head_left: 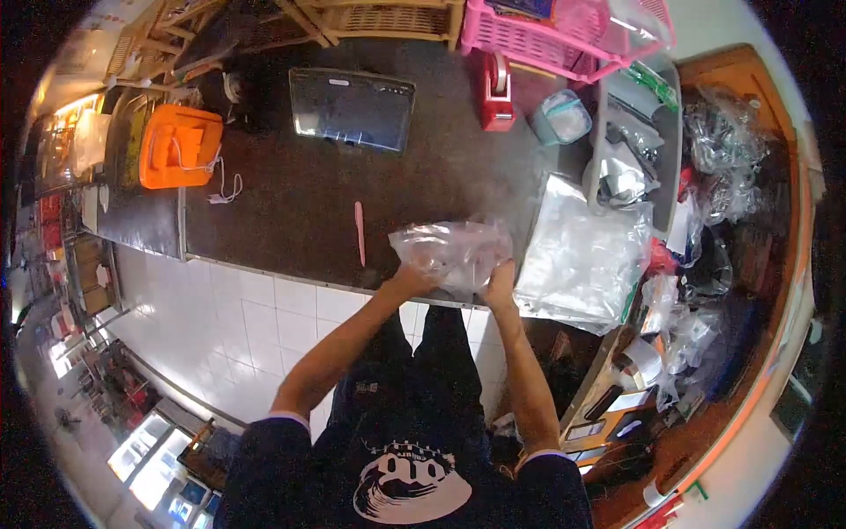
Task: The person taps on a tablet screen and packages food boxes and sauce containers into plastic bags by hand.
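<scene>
A clear plastic bag (458,251) is held between my two hands at the front edge of the dark table. My left hand (418,280) grips the bag's left side, its fingers partly hidden by the crinkled film. At the right side, my right hand (500,280) is closed on the bag's edge. Whether anything is inside the bag I cannot make out. To the left of the bag lies a thin pink stick-like thing (359,234). Just right of my right hand is a stack of clear plastic bags (577,256).
A tablet-like dark screen (352,110), a red tape dispenser (498,93) and a lidded plastic tub (562,117) stand farther back. An orange container (181,148) with a white cable is at left. A pink basket (529,40) and grey bin (599,163) line the right.
</scene>
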{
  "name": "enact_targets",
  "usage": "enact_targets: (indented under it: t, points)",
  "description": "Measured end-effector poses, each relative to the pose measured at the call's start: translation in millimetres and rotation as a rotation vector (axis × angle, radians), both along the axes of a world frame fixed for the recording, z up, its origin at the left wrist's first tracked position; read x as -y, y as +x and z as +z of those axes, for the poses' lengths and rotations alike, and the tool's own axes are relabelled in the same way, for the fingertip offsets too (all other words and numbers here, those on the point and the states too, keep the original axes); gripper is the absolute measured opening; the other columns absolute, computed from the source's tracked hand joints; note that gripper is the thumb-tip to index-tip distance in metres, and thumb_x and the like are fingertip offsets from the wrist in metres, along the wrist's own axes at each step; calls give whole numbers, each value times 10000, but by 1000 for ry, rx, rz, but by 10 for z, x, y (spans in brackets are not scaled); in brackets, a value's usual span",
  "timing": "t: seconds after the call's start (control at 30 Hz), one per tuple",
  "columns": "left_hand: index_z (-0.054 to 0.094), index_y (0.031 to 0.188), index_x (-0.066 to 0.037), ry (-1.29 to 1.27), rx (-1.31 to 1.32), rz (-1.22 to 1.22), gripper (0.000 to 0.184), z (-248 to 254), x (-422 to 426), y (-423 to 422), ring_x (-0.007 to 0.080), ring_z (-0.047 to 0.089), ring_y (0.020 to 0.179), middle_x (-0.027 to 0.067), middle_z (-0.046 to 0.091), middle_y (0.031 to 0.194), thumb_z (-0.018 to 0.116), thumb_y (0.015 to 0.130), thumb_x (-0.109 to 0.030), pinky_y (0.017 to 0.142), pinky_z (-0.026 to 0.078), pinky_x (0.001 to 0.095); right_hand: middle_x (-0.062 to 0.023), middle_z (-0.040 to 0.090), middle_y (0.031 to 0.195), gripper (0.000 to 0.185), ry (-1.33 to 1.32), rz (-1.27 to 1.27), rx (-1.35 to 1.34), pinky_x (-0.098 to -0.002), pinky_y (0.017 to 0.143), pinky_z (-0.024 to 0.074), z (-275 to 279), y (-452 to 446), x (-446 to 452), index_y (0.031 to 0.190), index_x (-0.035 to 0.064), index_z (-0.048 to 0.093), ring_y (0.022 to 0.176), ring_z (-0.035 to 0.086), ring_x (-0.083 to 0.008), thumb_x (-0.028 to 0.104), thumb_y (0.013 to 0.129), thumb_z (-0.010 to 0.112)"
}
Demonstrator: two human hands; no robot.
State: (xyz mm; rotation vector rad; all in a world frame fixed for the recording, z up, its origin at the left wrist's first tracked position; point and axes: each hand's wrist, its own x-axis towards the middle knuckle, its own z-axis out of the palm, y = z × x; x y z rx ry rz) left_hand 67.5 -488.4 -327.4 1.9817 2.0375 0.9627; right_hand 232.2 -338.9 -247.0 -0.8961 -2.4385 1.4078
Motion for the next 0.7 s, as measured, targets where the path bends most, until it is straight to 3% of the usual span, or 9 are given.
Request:
enact_targets:
  t: [0.1, 0.27, 0.37, 0.43, 0.5, 0.57, 0.63, 0.67, 0.7]
  points:
    - [657, 1221, -150, 279, -239, 151, 404, -239, 115, 146, 308, 622, 1092, 113, 643, 1186, 710, 831, -237, 963, 468, 486, -135, 651, 1158, 506, 27, 11, -87, -502, 961, 416, 523, -185, -47, 1107, 99, 669, 1101, 582, -374, 383, 700, 765]
    - [556, 1296, -97, -2, -327, -77, 442, -119, 204, 28, 233, 585, 1116, 102, 599, 1229, 622, 923, -325, 940, 490, 437, -166, 646, 1192, 572, 179, 170, 45, -510, 998, 406, 218, -95, -109, 1151, 65, 643, 1113, 582, -400, 411, 709, 753]
    - [562, 1281, -96, -86, -221, -127, 443, 49, 209, 3, 232, 584, 1105, 102, 601, 1215, 629, 917, -339, 932, 492, 431, -196, 646, 1173, 589, -95, 96, -54, -501, 1050, 381, 216, -108, 27, 1165, 14, 628, 1098, 578, -441, 386, 720, 730]
    - [566, 1272, -96, -130, -109, -74, 445, 124, 180, 163, 232, 583, 1098, 102, 601, 1207, 633, 912, -349, 928, 493, 427, -261, 588, 1263, 618, 242, -494, 81, -529, 1102, 335, 208, -203, 689, 1184, -49, 610, 1140, 552, -471, 368, 738, 706]
    - [571, 1262, -95, -187, 24, -5, 446, 226, 112, 305, 232, 582, 1090, 102, 602, 1198, 638, 908, -359, 923, 495, 423, -332, 426, 1434, 706, 349, 238, 620, -593, 1166, 189, 1022, -416, 948, 1300, -105, 541, 1338, 424, -460, 347, 784, 704]
    - [575, 1252, -94, -256, 219, 53, 449, 414, 42, 347, 231, 582, 1083, 102, 603, 1189, 642, 904, -369, 918, 496, 419, -368, 464, 1378, 616, 107, 94, 136, -534, 1157, 264, 1717, -319, 868, 1220, -138, 566, 1357, 397, -469, 311, 827, 718]
    - [579, 1242, -94, -330, 482, 77, 451, 689, 60, 303, 231, 581, 1075, 102, 604, 1180, 647, 899, -379, 913, 497, 415, -305, 583, 1289, 655, -307, 299, 83, -508, 1129, 330, 2108, 37, 175, 1228, -114, 582, 1318, 498, -379, 403, 849, 719]
    - [581, 1237, -93, -363, 635, 82, 452, 854, 89, 259, 230, 581, 1071, 102, 604, 1176, 649, 897, -383, 911, 498, 413, -203, 697, 1099, 638, -802, -12, -139, -452, 1016, 467, 1904, 500, -37, 1204, -77, 604, 1137, 640, -291, 470, 885, 678]
    - [583, 1232, -93, -393, 796, 74, 454, 1040, 148, 221, 230, 580, 1068, 102, 605, 1171, 652, 895, -388, 908, 499, 411, -122, 715, 936, 553, -781, -461, -2, -393, 890, 542, 1944, 589, -231, 1155, -43, 625, 988, 680, -248, 463, 930, 623]
